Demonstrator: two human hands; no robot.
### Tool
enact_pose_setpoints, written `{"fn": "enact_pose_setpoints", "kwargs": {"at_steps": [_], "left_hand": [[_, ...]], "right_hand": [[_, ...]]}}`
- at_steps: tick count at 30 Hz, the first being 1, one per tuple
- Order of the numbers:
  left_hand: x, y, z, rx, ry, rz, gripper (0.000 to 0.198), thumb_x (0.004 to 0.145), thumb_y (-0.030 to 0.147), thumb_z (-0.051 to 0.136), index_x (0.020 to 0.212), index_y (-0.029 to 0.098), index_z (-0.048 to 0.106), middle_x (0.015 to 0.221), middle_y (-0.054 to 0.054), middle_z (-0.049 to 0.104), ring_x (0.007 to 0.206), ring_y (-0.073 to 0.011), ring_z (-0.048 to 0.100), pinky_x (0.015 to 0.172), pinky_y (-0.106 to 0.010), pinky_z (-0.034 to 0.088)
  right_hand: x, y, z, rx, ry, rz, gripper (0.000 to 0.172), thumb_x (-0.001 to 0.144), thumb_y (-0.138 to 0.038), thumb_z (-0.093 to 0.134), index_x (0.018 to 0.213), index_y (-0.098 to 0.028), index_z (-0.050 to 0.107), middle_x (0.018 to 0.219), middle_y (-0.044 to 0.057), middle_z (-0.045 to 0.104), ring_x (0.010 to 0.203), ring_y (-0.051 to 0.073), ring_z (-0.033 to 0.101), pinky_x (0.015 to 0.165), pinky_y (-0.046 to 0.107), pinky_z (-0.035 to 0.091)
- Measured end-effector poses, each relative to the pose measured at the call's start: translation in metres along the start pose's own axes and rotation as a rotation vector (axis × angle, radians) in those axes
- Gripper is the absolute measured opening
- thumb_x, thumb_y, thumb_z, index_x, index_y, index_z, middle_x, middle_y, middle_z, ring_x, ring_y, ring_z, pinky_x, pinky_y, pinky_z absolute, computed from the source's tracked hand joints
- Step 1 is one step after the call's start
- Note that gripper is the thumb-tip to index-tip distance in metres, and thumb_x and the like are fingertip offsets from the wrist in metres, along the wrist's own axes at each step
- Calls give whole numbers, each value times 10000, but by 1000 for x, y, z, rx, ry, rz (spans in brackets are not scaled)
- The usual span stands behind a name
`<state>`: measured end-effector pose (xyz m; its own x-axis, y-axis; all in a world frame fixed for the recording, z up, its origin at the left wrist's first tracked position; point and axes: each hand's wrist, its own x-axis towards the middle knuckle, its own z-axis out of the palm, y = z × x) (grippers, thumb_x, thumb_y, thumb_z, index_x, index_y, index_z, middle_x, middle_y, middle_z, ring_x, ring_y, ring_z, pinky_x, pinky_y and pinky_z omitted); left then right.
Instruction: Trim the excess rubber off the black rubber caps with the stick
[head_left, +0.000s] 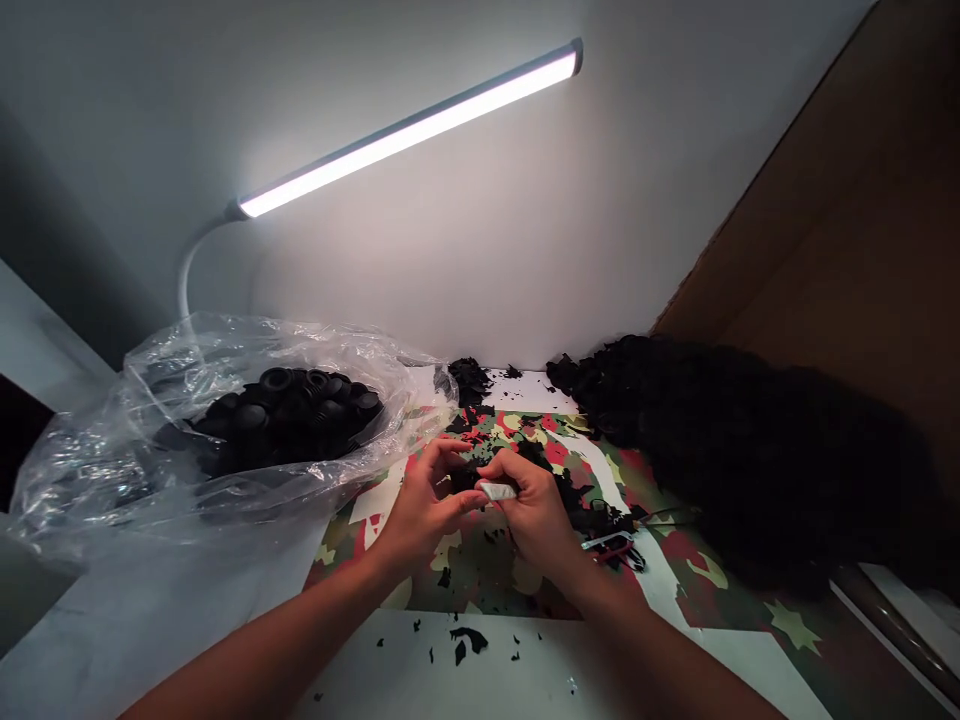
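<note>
My left hand (427, 500) is over the middle of the patterned sheet, its fingers and thumb curled around a black rubber part (466, 476). The outline of that part blends into the dark scraps behind it. Close beside it, my right hand (534, 512) grips a small tool with a white-wrapped handle (498, 491). The tool's working end is hidden at the fingers. Black scraps (469, 640) lie scattered on the white surface below my hands.
A clear plastic bag (97, 480) at left holds several round black rubber parts (281, 415). A large black heap (735, 450) fills the right, before a brown cardboard panel (847, 200). Scissors-like tools (611, 542) lie right of my hands. A lit lamp (412, 130) hangs above.
</note>
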<state>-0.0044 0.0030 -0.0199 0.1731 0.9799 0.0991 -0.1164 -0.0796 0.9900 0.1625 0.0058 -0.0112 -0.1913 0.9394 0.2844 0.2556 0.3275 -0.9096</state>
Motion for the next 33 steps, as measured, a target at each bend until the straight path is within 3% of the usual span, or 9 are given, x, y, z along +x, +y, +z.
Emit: {"fn": "enact_pose_setpoints", "kwargs": {"at_steps": [7,12,15,18,22,26,29,31,33], "left_hand": [[0,4,6,-85,-96,-164,301,703,287,843,838,173,599,728,34,590,591,-105,512,553,-224,425],[-15,23,13,-90,-163,-58,303,595,156,919,771,162,673,804,5,621,767,-138,595,691,-229,490],[-14,23,9,-214,-137,-13,339,566,163,947,819,177,720,883,-22,668,844,-162,629,699,-225,515],[-2,16,-2,-295,-6,55,318,627,248,937,867,189,736,890,-28,700,805,-142,627,663,-203,508],[9,11,-15,-301,117,128,316,684,314,913,908,190,730,906,-30,727,837,-138,644,759,-214,518],[6,11,-12,-222,71,86,358,724,286,890,1022,236,699,959,-19,728,879,-150,662,793,-235,528],[2,9,-6,-124,-14,131,319,784,307,841,1067,233,714,1002,-48,712,953,-187,666,821,-271,548],[1,8,-3,-72,-42,201,238,805,332,818,989,209,729,980,-59,690,951,-200,664,812,-285,562],[1,6,-2,-25,-43,266,217,797,341,823,917,206,702,961,-52,661,909,-198,661,748,-278,575]], "right_hand": [[1,-3,-10,-199,74,-69,165,873,-193,513,712,-219,490,654,-17,540,600,150,491,570,247,374],[22,19,-48,-492,288,115,108,804,-140,461,757,-233,433,692,1,543,615,174,469,582,271,315],[29,31,-63,-504,177,151,124,821,-192,521,709,-228,483,603,-21,520,561,167,445,555,269,286],[28,33,-61,-505,30,147,140,738,-109,573,666,-219,524,588,-23,553,563,162,465,543,266,269],[25,22,-61,-520,25,113,148,741,-91,567,671,-211,518,736,13,598,670,174,504,608,277,334],[19,1,-56,-202,-63,73,57,874,-273,583,884,-223,608,964,37,671,907,203,627,783,311,486],[9,-14,-40,88,-224,84,266,921,-311,556,1172,-237,600,1178,67,687,1049,218,662,796,318,539],[3,-20,-30,118,-270,70,295,917,-314,592,1200,-235,614,1172,64,705,1024,220,679,802,314,540],[0,-21,-22,75,-231,64,242,899,-244,598,1135,-236,653,1006,31,742,900,202,691,768,296,524]]}}
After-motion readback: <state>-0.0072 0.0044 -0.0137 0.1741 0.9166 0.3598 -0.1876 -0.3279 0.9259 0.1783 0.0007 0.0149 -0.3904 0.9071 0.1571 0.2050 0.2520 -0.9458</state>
